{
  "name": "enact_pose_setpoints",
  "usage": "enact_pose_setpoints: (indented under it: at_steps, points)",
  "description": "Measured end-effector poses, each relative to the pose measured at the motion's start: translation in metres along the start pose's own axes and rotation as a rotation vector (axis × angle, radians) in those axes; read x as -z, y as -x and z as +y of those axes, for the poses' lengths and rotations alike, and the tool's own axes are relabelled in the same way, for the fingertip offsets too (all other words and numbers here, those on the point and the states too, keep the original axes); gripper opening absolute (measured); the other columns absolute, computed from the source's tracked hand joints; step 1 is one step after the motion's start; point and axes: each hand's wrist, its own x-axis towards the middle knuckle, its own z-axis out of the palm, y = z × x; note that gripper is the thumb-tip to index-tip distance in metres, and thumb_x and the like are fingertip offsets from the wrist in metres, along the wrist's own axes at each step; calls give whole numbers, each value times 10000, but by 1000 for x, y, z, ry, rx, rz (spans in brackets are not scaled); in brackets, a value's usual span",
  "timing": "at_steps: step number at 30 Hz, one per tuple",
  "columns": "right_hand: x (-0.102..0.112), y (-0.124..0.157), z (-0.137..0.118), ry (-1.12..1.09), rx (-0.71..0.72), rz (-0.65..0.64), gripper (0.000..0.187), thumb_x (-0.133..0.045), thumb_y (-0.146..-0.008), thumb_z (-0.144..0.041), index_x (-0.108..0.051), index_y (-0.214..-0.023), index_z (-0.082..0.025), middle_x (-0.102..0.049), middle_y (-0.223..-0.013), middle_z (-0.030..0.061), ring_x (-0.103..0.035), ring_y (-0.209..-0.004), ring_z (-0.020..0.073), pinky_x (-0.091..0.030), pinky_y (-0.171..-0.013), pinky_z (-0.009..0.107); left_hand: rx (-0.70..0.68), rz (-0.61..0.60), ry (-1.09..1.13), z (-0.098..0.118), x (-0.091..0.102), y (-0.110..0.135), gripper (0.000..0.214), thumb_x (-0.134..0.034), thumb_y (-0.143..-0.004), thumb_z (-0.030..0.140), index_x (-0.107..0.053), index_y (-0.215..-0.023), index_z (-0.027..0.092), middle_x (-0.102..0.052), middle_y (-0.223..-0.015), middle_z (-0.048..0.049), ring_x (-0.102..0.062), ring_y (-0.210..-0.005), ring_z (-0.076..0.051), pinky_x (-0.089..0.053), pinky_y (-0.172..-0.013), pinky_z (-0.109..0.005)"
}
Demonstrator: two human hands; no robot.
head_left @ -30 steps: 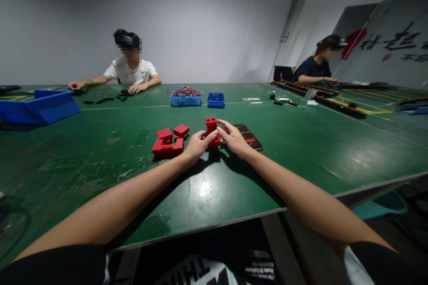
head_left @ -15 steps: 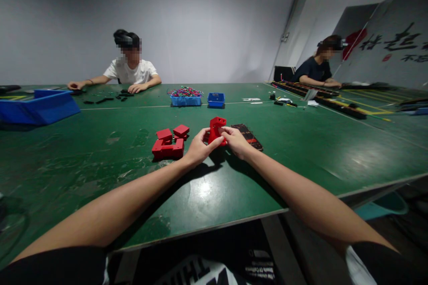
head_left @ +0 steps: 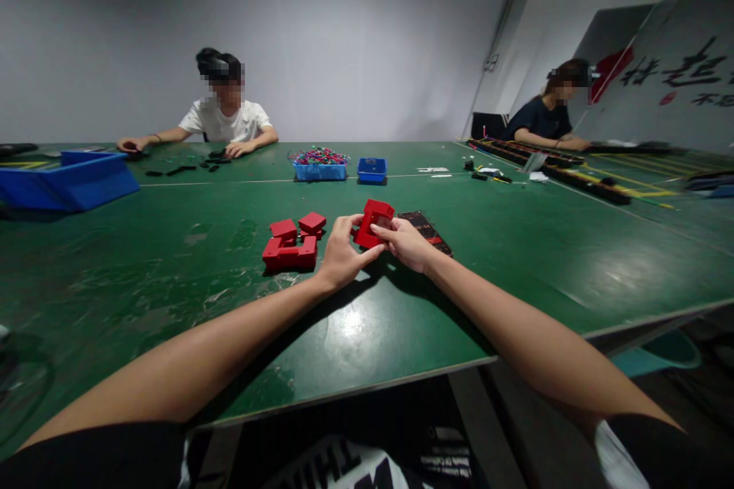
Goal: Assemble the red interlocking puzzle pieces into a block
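Observation:
A red plastic block (head_left: 374,220) is lifted a little above the green table (head_left: 516,260), tilted, with both hands pinching it. My left hand (head_left: 340,254) grips its left and lower side. My right hand (head_left: 404,243) closes on its right side. To the left, several more red blocks (head_left: 291,242) lie in a small cluster on the table, two small ones resting behind a longer flat one. A dark phone (head_left: 427,231) lies flat just behind my right hand.
A large blue bin (head_left: 66,181) stands far left. Across the table are a blue tray of coloured wires (head_left: 319,164) and a small blue box (head_left: 371,169). One person (head_left: 223,116) sits opposite, another person (head_left: 544,118) at the right with long black trays (head_left: 550,168).
The red block has been lifted off the table, tipped over to the right and turned between both hands. The hands have shifted slightly rightwards.

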Motion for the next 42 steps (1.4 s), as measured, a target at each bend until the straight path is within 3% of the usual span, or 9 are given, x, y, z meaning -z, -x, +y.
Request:
enact_pose_setpoints:
  at_steps: [4,9,15,21,26,30,33,37,42]
  points:
    - [-6,3,-5,-21,4,-18,302,-774,-737,-348,-673,-946,-154,-747,-877,58,-698,-807,173,-540,-798,282,-28,29,-11,2,2,0,540,-758,-716,263,-527,-1199,198,-564,-1123,-66,-584,-1036,-220,-518,-869,-361]
    - [-12,7,-11,-167,-70,27,478,-463,-883,-632,-626,-912,-184,-729,-826,71,-699,-823,202,-556,-732,310,-160,31,-78,5,5,2,567,-745,-721,237,-521,-1241,215,-528,-1164,-80,-523,-1117,-243,-469,-965,-395]
    - [-19,17,-13,-247,-201,-22,577,-289,-910,-654,-608,-938,-173,-716,-813,87,-691,-774,223,-558,-702,344,-351,-13,-251,8,6,7,570,-767,-719,375,-577,-1238,234,-549,-1180,-100,-519,-1097,-278,-435,-963,-432]
    - [-19,19,-15,-322,-239,-60,572,-226,-941,-591,-609,-950,-165,-707,-774,83,-692,-762,226,-555,-714,359,-350,-5,-226,9,6,8,570,-780,-707,418,-614,-1220,233,-557,-1164,-102,-524,-1084,-272,-443,-949,-418]
    - [-14,13,-14,-309,-145,-45,600,-233,-934,-646,-605,-1037,-186,-715,-805,76,-691,-767,218,-550,-732,364,-174,77,-83,13,7,5,604,-783,-704,419,-592,-1244,225,-557,-1140,-81,-553,-1069,-232,-474,-939,-361]
    - [-11,7,-12,-243,-160,-26,669,-170,-939,-668,-610,-1029,-173,-705,-749,74,-675,-635,181,-543,-631,307,89,187,112,11,6,-3,498,-692,-782,473,-604,-1170,174,-623,-1103,-86,-604,-1010,-218,-484,-915,-349]
    - [-8,3,-8,-105,-184,65,540,-265,-979,-576,-606,-925,-161,-666,-633,45,-635,-513,140,-508,-525,238,282,157,350,6,4,-8,507,-619,-817,531,-600,-1128,132,-667,-989,-84,-640,-841,-181,-521,-785,-308]
    - [-3,-1,-3,105,-102,166,355,-487,-955,-454,-629,-855,-145,-664,-639,39,-622,-504,108,-448,-436,173,386,118,571,-1,0,-12,498,-555,-815,621,-632,-903,136,-644,-723,-26,-600,-637,-139,-504,-601,-251]
    - [-1,-2,-4,138,-36,222,294,-656,-857,-395,-604,-703,-150,-658,-659,23,-619,-525,97,-437,-432,167,658,10,818,-9,-4,-15,558,-468,-826,674,-610,-820,134,-629,-603,-28,-580,-473,-146,-472,-464,-263]
